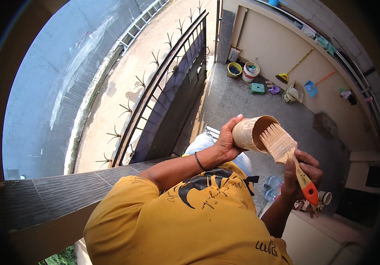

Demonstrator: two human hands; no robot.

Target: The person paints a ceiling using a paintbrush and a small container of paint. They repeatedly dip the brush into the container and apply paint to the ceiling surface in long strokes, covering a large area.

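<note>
My left hand is wrapped round a paint-smeared beige cylindrical container, held tilted with its mouth toward the right, in front of my yellow shirt. My right hand grips the wooden handle of a wide paintbrush with a red tip. The brush's pale bristles reach into the mouth of the container. How much paint is inside I cannot make out. Below my arms, part of a metal ladder shows beside my light-coloured trousers.
A tiled ledge runs at left beside a spiked black gate and street. The yard far below holds buckets, a green stool, a broom, a dustpan, a brown block and plastic water jugs.
</note>
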